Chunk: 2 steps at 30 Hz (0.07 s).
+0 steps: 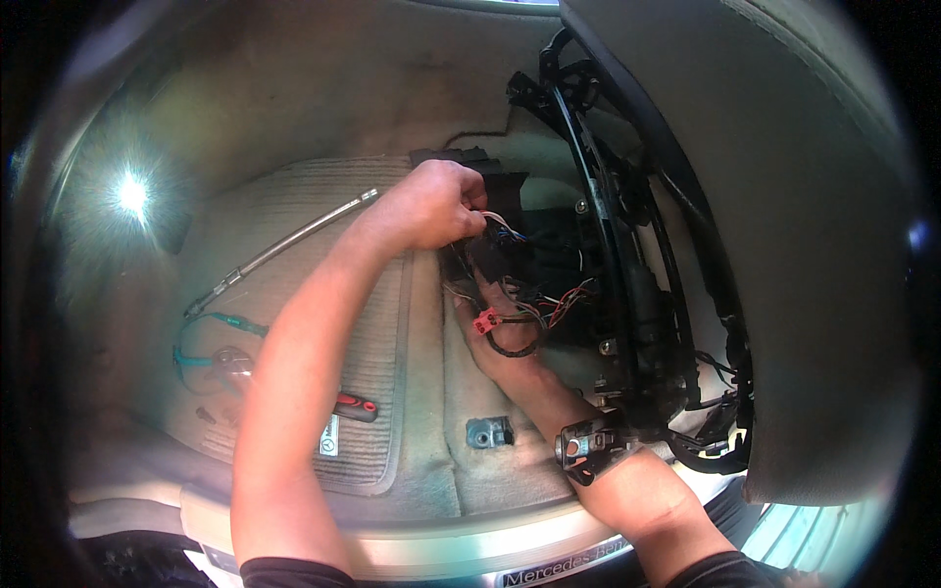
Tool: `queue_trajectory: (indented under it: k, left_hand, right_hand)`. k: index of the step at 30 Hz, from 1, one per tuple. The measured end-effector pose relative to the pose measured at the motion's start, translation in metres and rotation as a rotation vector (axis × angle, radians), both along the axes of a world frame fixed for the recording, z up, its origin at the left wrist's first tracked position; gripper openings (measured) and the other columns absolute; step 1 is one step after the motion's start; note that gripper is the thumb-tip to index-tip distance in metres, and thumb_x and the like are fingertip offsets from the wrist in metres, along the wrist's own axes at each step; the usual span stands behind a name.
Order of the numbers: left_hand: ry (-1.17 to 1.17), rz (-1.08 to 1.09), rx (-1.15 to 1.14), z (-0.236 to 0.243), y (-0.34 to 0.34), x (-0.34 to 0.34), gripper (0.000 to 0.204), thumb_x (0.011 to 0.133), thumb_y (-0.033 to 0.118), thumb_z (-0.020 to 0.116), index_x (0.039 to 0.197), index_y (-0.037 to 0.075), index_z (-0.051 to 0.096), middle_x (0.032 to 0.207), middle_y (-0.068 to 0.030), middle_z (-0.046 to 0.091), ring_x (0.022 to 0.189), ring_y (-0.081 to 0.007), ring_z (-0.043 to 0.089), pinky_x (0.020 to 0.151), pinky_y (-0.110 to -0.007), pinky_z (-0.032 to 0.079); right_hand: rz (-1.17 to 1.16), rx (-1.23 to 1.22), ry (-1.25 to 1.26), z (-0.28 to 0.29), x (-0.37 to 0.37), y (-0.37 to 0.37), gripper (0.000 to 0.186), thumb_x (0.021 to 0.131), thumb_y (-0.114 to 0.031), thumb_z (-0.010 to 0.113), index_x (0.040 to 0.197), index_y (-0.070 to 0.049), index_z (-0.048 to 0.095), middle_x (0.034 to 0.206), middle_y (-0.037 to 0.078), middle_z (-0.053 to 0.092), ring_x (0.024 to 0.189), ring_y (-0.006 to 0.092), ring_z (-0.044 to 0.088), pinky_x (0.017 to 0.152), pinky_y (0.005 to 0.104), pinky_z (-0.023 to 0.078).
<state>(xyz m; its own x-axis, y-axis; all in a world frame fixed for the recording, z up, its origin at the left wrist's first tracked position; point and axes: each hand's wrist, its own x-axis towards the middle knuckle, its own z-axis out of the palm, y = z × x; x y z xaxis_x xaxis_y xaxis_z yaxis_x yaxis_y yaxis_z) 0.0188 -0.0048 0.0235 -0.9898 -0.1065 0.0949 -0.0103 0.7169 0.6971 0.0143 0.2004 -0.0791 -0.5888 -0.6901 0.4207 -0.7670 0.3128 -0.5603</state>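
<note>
My left hand (pixel 443 208) is closed in a pinch beside a black plastic housing (pixel 502 191), with thin white wires (pixel 502 223) running from its fingertips. Just below, my right hand (pixel 505 353) reaches up under the black parts, palm upward. Its fingers curl in among the wiring and are partly hidden, so what they grip cannot be made out. Across that palm lie a red connector (pixel 485 320) and a looped black cable (pixel 512 351). Several loose coloured wires (pixel 567 302) spread to the right of it.
A tilted car seat (pixel 804 255) with its black metal frame (pixel 600 211) stands at right; a bracket (pixel 588 446) overlaps my right forearm. On the ribbed floor mat (pixel 377 451) lie a ratchet (pixel 279 253), safety glasses (pixel 233 365) and a red-and-black handle (pixel 356 407). A lamp (pixel 131 196) shines at left.
</note>
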Motion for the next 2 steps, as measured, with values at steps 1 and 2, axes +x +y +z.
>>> queue_trajectory:
  k: [1,2]
  left_hand:
    - [0.022,0.0,0.002,-0.0028,0.0007,-0.0016,0.028,0.074,0.013,0.072,0.098,0.0,0.07,0.08,-0.0125,0.069,0.076,-0.0209,0.065,0.072,-0.035,0.052]
    - [0.044,0.001,0.003,-0.0093,0.001,-0.0044,0.03,0.074,0.015,0.073,0.1,0.0,0.069,0.082,-0.0127,0.069,0.077,-0.0213,0.065,0.073,-0.035,0.052]
  right_hand:
    - [0.004,0.007,0.031,0.0008,-0.0026,-0.0001,0.057,0.088,-0.012,0.069,0.142,-0.009,0.052,0.134,0.024,0.058,0.124,0.0396,0.056,0.104,0.0459,0.045]
    - [0.006,0.009,0.037,0.0014,-0.0046,0.0004,0.057,0.088,-0.012,0.069,0.142,-0.009,0.052,0.134,0.024,0.058,0.124,0.0396,0.056,0.104,0.0459,0.045]
